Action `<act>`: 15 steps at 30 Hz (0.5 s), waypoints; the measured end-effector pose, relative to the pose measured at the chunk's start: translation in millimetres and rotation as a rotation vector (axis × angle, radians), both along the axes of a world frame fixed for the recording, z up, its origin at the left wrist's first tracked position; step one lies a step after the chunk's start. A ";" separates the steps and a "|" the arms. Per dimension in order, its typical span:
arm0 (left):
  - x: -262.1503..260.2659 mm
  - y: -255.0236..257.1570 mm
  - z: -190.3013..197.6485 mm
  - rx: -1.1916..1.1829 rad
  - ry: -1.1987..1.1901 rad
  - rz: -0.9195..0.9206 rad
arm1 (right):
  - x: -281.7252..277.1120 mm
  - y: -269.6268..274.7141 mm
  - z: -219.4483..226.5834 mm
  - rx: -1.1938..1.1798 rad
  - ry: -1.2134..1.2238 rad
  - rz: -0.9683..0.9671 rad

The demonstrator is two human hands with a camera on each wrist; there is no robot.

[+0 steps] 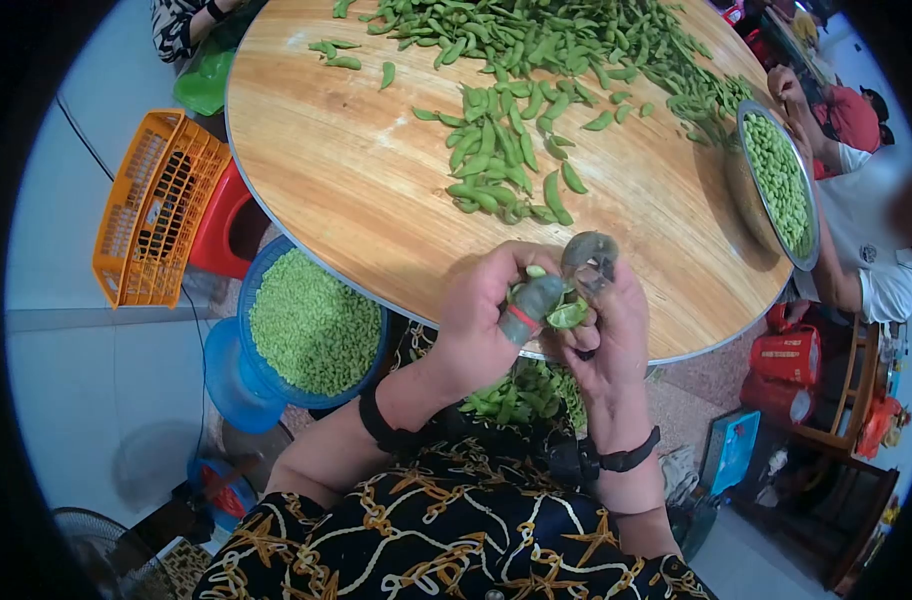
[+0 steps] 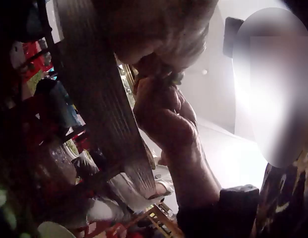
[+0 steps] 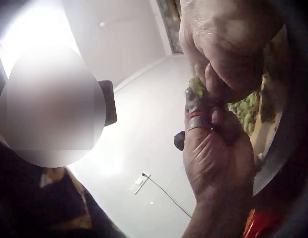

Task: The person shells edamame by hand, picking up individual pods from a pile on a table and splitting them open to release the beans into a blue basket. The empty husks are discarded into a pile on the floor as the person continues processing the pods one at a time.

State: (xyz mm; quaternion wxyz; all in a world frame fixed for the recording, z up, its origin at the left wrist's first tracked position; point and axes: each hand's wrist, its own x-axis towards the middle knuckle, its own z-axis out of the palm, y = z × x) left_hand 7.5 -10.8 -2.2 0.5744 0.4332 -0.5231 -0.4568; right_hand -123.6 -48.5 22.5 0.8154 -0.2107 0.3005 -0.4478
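At the near edge of the table, my two hands meet over a split green soybean pod. My left hand grips it from the left, its thumb in a grey cover tied with a red band. A pale bean shows by the left fingers. My right hand pinches the pod from the right; a dark grey cover sits on its thumb. In the right wrist view, a bit of green pod pokes out between the hands. The left wrist view is dark and hides most of the pod.
Unshelled pods lie heaped on the round wooden table. A metal bowl of shelled beans stands at its right edge, near another person. Below left is a blue tub of beans; pods or shells lie below my hands.
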 end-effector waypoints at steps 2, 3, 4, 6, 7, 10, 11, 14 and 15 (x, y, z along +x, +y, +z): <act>-6.3 -1.5 0.9 0.271 0.272 0.015 | -6.5 -3.4 6.9 -0.242 0.347 -0.012; -3.0 -2.5 -0.4 0.272 0.274 0.014 | -19.5 -11.2 9.1 -0.242 0.349 -0.012; 3.4 -3.9 -2.6 0.293 0.370 0.064 | -38.3 -23.6 11.4 -0.644 0.426 0.360; 10.3 -7.3 -2.9 0.255 0.497 0.148 | -38.2 -29.4 24.0 -1.081 0.769 0.666; 12.4 -6.6 -3.7 0.255 0.496 0.146 | -27.3 -29.6 22.7 -1.080 0.770 0.664; 14.9 -5.4 -3.6 0.252 0.623 0.029 | 0.9 -42.2 6.0 -1.171 1.527 0.086; 13.8 -5.0 -2.1 0.310 0.609 0.024 | 5.4 -44.9 0.6 -1.172 1.527 0.081; 14.4 -5.1 2.5 0.365 0.562 0.018 | 10.4 -48.0 -8.0 -1.358 1.646 0.026; 14.4 -4.6 3.7 0.367 0.534 0.020 | 7.3 -46.7 -7.4 -1.364 1.646 0.028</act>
